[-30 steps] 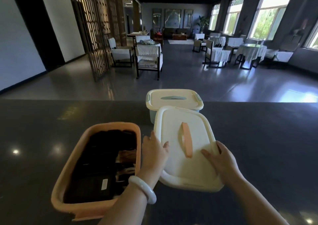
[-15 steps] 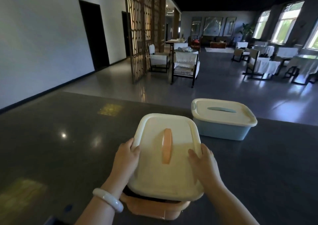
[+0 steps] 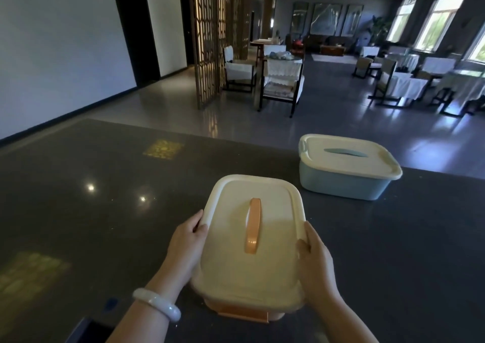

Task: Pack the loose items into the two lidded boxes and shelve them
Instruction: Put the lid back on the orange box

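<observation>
A cream lid (image 3: 273, 253) with an orange handle (image 3: 252, 229) lies on top of the orange box (image 3: 244, 314), whose front edge and latch show just below it. My left hand (image 3: 187, 245) holds the lid's left edge, thumb on top. My right hand (image 3: 315, 261) grips the lid's right edge. The box's contents are hidden under the lid. Farther right on the dark counter (image 3: 105, 211) stands the blue box (image 3: 343, 182) with its cream lid and blue handle on.
The counter's far edge runs behind the blue box, with floor beyond. Chairs and tables (image 3: 282, 80) stand in the room, and a wooden lattice screen (image 3: 215, 35) rises at left. A dark opening (image 3: 89, 332) shows at the counter's near left edge.
The lid moved from beside the open orange box onto it and has settled lower, hiding the contents. Both hands stayed on its sides. The view swung left.
</observation>
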